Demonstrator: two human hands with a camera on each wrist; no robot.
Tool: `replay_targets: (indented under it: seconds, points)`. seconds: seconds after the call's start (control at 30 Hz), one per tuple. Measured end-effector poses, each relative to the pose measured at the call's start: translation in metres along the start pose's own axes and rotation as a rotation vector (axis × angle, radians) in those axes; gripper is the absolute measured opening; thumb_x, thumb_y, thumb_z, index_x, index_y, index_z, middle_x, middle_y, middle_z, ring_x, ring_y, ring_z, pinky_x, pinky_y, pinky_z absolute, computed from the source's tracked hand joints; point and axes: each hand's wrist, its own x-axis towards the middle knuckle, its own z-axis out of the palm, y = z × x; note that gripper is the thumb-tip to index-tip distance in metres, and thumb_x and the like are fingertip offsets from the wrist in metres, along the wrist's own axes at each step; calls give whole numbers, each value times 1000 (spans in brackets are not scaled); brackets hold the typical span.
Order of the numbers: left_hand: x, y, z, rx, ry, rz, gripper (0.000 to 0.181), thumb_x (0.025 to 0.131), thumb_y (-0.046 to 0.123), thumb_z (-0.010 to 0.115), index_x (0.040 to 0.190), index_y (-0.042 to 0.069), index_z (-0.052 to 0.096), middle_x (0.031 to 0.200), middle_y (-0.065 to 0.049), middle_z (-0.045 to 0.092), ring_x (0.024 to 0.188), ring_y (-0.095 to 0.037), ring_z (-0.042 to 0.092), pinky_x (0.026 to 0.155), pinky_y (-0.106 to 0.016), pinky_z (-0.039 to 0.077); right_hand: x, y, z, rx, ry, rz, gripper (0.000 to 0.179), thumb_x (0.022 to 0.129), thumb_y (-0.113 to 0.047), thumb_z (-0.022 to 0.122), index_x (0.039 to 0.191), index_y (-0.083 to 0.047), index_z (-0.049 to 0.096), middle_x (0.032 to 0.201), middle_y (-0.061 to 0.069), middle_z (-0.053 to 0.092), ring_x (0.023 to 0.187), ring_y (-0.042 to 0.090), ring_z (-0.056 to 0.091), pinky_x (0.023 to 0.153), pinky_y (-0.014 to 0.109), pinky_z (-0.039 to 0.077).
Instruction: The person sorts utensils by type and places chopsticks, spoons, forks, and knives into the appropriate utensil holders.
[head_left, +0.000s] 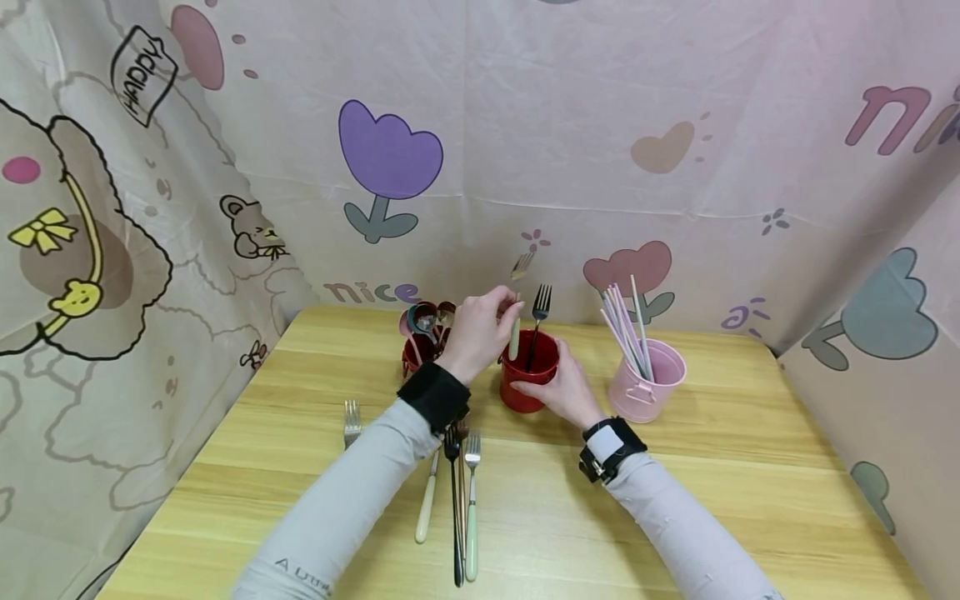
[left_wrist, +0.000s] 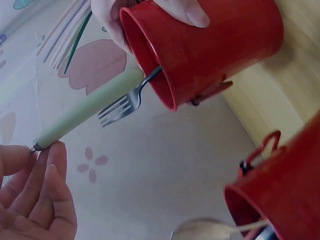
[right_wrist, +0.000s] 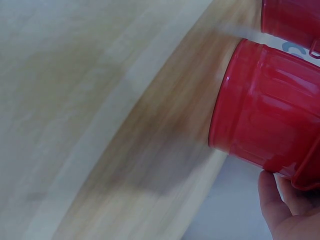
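Note:
My left hand (head_left: 482,331) pinches a fork with a light green handle (left_wrist: 92,107) near the neck, tines upward. The lower end of that handle hangs at the mouth of the middle red bucket (head_left: 521,397). Inside the bucket leans a black fork (head_left: 541,305), its tines sticking up above the rim. My right hand (head_left: 567,389) grips the bucket's right side, with the thumb across the front and the fingers round the far side. In the right wrist view, fingertips (right_wrist: 268,187) touch the red wall.
Left of the middle bucket, a second red bucket (left_wrist: 287,185) holds several spoons. A pink bucket (head_left: 636,402) with several pastel straws (head_left: 626,329) stands at the right. Several forks and other cutlery, including a green-handled fork (head_left: 472,533), lie in front. Another fork (head_left: 352,421) lies left, partly behind my sleeve.

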Motion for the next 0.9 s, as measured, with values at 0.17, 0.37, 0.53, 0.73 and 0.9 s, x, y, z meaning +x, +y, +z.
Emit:
replay_targets:
  seconds: [0.17,0.37,0.53,0.73,0.9]
  points:
    - [7,2,15,37,-41,-44,20,102,21,60,112,7,70,104,-11,78,88,-26,74,80,-35,62,0,-1,-1,-9,-3,5,90,76,-24,90,146,-7,37,140,14,58,128,31,58,111,48,47]
    - [10,-2,34,116,-116,-92,20,102,23,59,112,8,69,106,-10,77,91,-28,74,85,-38,60,-1,-2,-1,-23,-3,12,91,76,-24,90,146,-5,36,141,16,57,128,33,58,110,48,48]
    - [11,-7,44,119,-190,-113,20,103,22,59,109,8,70,104,-10,77,93,-27,73,86,-39,59,-1,-3,-3,-23,-3,9,91,75,-25,90,145,-5,37,139,17,58,126,33,59,108,48,49]
    - [10,-16,51,155,-257,-140,20,102,22,58,109,7,71,104,-10,77,95,-28,72,87,-41,58,0,-1,-2,-31,-2,-2,90,75,-26,90,145,-4,37,139,18,58,127,33,59,109,48,49]
    - [7,-21,51,183,-257,-163,21,102,22,59,113,8,70,108,-11,76,96,-28,71,88,-40,59,0,0,-2,-23,-4,-4,91,75,-26,90,145,-4,36,140,17,57,128,33,58,110,48,48]
